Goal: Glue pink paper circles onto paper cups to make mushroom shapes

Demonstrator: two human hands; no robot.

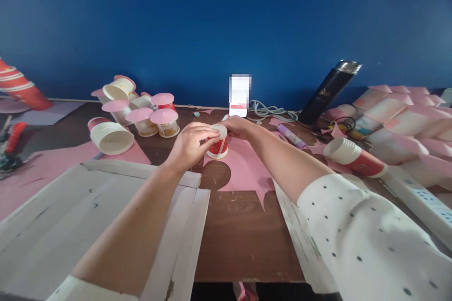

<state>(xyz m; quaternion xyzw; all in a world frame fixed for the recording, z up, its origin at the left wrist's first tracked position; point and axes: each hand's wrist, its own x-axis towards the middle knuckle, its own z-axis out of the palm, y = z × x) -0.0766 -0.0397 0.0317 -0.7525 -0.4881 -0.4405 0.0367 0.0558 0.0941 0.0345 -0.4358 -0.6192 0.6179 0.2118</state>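
A red-and-white paper cup (219, 146) stands upside down on a pink paper sheet (247, 169), its wide rim on the sheet. My left hand (194, 145) is closed on the upper part of the cup, thumb in front and fingers over the top. Just behind the cup is my right hand (238, 124), its fingers pinched together and partly hidden. A small pale end shows above those fingers, too small to name. The sheet has a rounded cut-out along its left edge and a pointed scrap at its front.
Paper cups topped with pink discs (164, 116) stand back left, near a lying cup stack (115, 138). White boards (106, 216) flank the front. A lit phone (240, 94), black flask (325, 91), purple tube (291, 136), cups (356, 157) and power strip (420, 202) lie beyond and right.
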